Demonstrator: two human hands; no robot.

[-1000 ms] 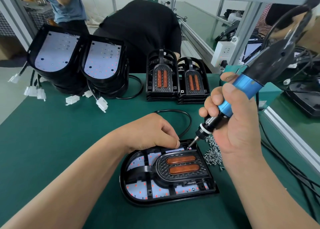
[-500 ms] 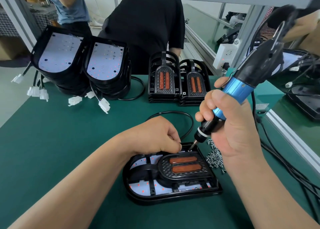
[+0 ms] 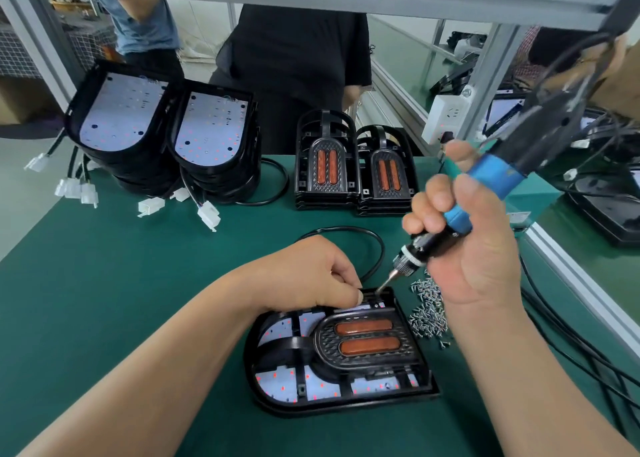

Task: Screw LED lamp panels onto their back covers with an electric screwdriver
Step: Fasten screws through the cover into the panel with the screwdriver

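Lamp (image 3: 363, 347) beneath hands (image 3: 311, 276) (image 3: 478, 252) and screwdriver (image 3: 498, 179)

**Beyond the Bench**

We look past a green bench (image 3: 104, 283) — beyond its far edge stands a person in black (image 3: 294, 58), another in blue (image 3: 145, 23) further left. Grey floor (image 3: 20, 214) lies off its left side; at its right, a metal post (image 3: 491, 72) carries a white socket box (image 3: 446, 117).

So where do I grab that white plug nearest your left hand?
Pinch the white plug by its boxy body, probably coming down from above. It lies flat on the green mat with both sides free.
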